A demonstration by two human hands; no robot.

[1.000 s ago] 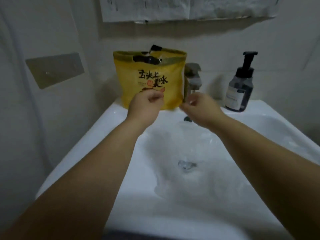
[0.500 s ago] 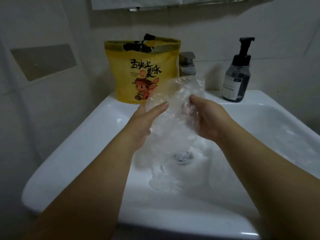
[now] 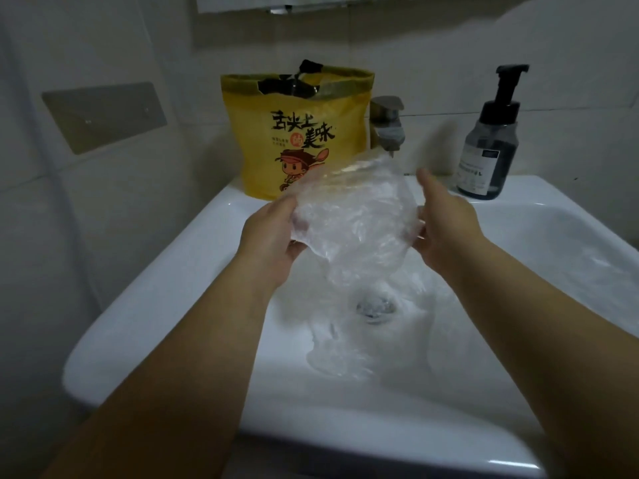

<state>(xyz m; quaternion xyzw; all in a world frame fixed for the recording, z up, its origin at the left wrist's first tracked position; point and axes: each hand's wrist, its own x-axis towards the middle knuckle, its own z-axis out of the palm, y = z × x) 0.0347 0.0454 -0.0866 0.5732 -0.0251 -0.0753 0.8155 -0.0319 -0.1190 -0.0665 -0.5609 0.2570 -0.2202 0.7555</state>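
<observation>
Over the white sink (image 3: 166, 305), held up in mid-air: a clear plastic bag (image 3: 352, 219), right between the two hands and above the drain (image 3: 377, 305). Gripped along its left edge by the left hand (image 3: 273, 236), fingers curled round the film. Held at its right edge by the right hand (image 3: 446, 229), fingers tucked in behind the plastic, thumb sticking up clear of it. Hands well apart from each other, bag spanning the gap.

Thin, crinkly, see-through stuff, all wrinkles and shine. Puffed out into a loose rounded shape up top, trailing down to a limp tail toward the basin. Something else clear and wrinkly low in the bowl near the front, film or water, honestly can't tell.

Glossy ceramic basin, squarish with rounded corners, round metal drain in the middle. On the back ledge, a yellow pouch (image 3: 297, 133) standing upright, cartoon kid and black lettering on the front, black bits poking out the top. Just right of it, a dull metal tap (image 3: 387, 126). Further right, a dark pump bottle (image 3: 491, 143) with a black head. Pale tiled walls all round, flat greyish plate (image 3: 103, 115) stuck on the left one. Pretty dim lighting overall.
</observation>
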